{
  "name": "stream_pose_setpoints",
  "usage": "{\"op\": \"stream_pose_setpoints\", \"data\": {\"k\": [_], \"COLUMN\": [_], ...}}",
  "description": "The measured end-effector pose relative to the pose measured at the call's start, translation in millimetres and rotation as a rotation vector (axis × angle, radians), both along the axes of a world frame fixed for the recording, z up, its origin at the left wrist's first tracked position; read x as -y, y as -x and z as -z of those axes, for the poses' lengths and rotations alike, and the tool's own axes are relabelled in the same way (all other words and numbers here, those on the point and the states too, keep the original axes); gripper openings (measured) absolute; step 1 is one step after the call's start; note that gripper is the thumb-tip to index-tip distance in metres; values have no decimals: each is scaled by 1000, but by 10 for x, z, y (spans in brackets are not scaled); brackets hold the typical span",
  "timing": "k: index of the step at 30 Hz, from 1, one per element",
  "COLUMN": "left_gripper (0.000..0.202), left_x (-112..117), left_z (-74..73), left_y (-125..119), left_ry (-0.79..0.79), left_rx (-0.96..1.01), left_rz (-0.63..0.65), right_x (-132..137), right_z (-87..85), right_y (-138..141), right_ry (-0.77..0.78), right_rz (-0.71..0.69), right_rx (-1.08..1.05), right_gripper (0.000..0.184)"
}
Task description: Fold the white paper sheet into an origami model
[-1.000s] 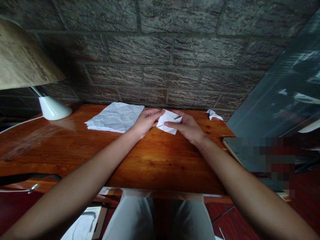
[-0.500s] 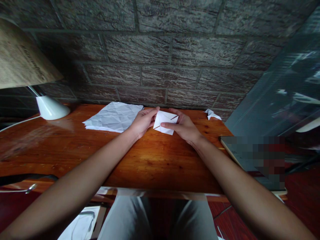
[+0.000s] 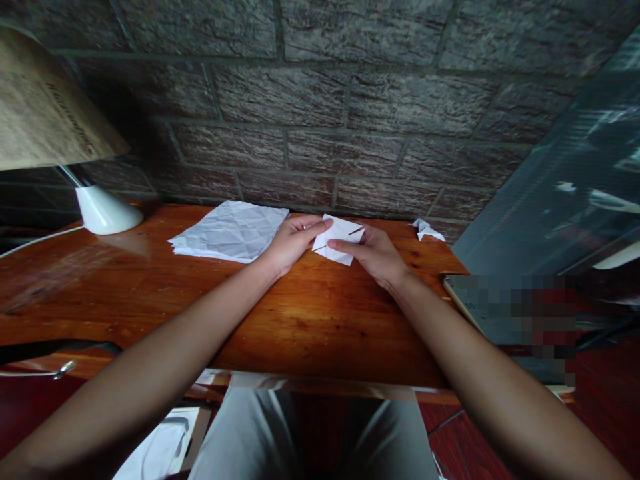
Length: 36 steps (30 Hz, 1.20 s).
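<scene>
A small folded white paper (image 3: 345, 230), roughly square with two dark slits along its folds, is held above the wooden desk between both my hands. My left hand (image 3: 299, 241) pinches its left edge, the thumb lying on the upper left of the paper. From the other side my right hand (image 3: 379, 251) grips it, thumb pressed across the front face. The fingers behind the paper are mostly hidden.
Creased white sheets (image 3: 233, 230) lie stacked on the desk (image 3: 300, 333) to the left. A small folded paper piece (image 3: 429, 231) sits at the back right. The lamp (image 3: 107, 210) stands far left, before a brick wall (image 3: 310, 100). A dark flat book-like object (image 3: 470, 300) juts out at right.
My left thumb has moved right, further onto the face of the folded paper. The paper has turned slightly and shifted a little right. My right hand keeps its grip.
</scene>
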<state>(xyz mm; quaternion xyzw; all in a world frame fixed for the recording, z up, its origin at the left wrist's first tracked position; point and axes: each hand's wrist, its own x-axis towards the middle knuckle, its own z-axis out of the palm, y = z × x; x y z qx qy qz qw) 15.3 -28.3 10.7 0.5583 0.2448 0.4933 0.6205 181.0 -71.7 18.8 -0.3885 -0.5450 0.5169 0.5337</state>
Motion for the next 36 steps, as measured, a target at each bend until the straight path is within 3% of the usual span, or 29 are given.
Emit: {"op": "stream_pose_setpoints", "data": {"k": [6,18,24,32,36], "left_gripper": [38,36,28,23,26], "left_x": [-5,-36,26,56,55], "left_z": [2,5,-36,-64,-53], "left_y": [-7,-15,-18,-6,-4], "left_ry": [28,14,-90,-202,-168], "left_rx": [23,35,-110,-204,-174], "left_rz": [-1,-48,-76,-155,-91], "right_x": [-5,-19,-85,-60,-47], "right_z": [1,21,-53,-59,-75], "right_y": [-2,3,-190,-187,-173], "right_ry": [9,86,-58,-97,-132], "right_rz": [1,-7,133,53,55], "right_rx": [18,-20,97,211,213], "right_gripper": [47,56,37,37,37]}}
